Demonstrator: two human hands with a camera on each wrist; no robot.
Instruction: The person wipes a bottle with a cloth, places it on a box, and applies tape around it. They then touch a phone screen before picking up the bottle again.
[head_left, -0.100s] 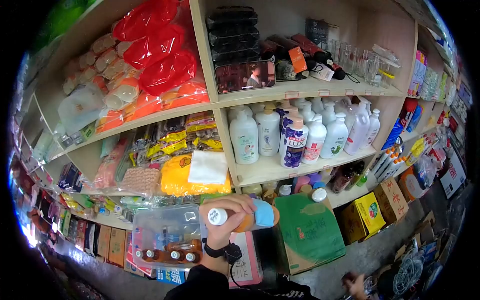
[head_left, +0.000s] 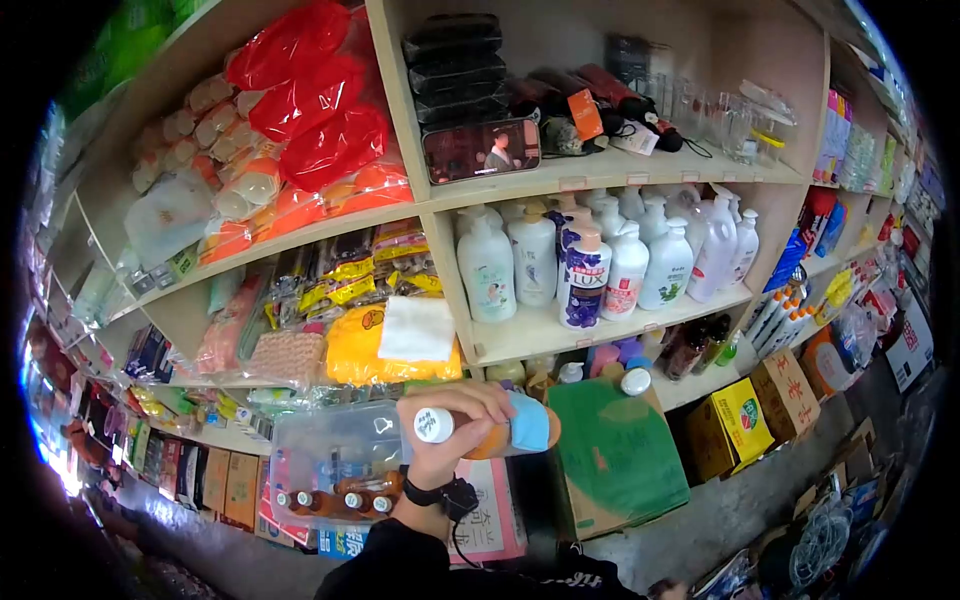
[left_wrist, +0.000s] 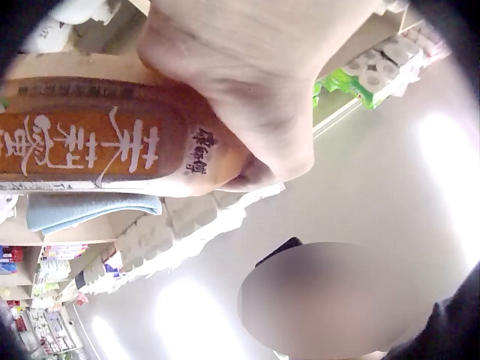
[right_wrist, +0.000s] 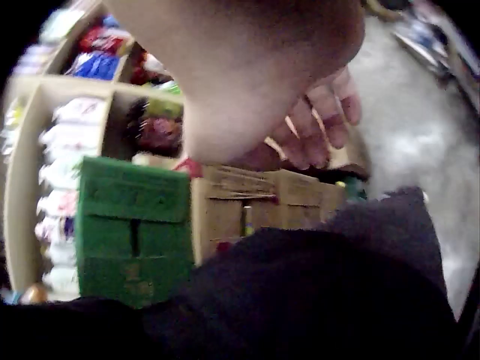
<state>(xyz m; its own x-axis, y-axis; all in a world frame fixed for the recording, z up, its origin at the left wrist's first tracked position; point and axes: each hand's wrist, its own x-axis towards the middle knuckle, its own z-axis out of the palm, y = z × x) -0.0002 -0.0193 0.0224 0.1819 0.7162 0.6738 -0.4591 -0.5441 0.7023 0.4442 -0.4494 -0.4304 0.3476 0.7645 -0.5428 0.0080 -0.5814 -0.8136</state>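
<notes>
In the head view my left hand grips a bottle of amber tea near its neck, its white cap toward me. A folded light blue cloth lies against the bottle's lower part. The left wrist view shows the tea's orange label with white characters, and the cloth's edge beside it. My right hand hangs apart from things, fingers loosely extended; only a bit of it shows at the head view's bottom edge.
A clear plastic bin holding several capped tea bottles stands left of my arm. To the right is a green carton with a white-capped container at its back edge. Shelves ahead hold pump bottles and a phone.
My right hand has dropped lower and left, almost out of the head view. The left hand keeps its grip on the bottle, and the head view has shifted slightly.
</notes>
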